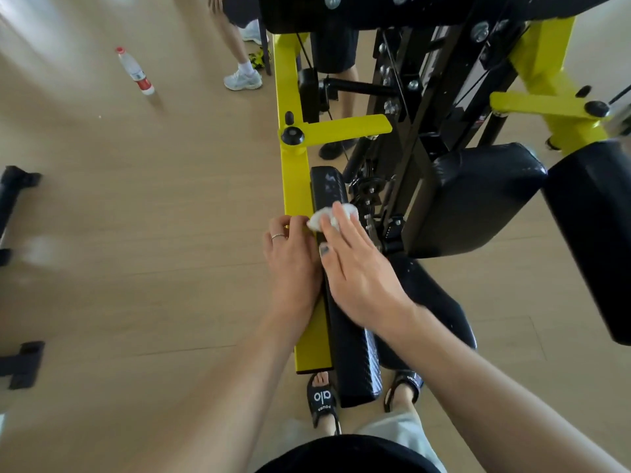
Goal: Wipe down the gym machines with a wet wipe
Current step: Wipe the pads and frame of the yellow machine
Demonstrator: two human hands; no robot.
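Observation:
A yellow and black gym machine fills the middle and right. Its long black arm pad (355, 356) runs along a yellow arm bar (295, 186). My right hand (358, 268) presses a crumpled white wet wipe (319, 218) flat onto the pad with straight fingers. My left hand (292, 257) rests on the yellow bar beside the pad, its fingertips curled over the bar's edge next to the wipe. A ring shows on one left finger. Wet marks glint on the pad's far end (329, 180).
A black seat cushion (478, 196) and a round black roller pad (594, 233) sit to the right. A water bottle (135, 71) stands on the wooden floor at upper left. Other people's legs and shoes (243, 79) are behind the machine. Black equipment parts (15, 192) lie at far left.

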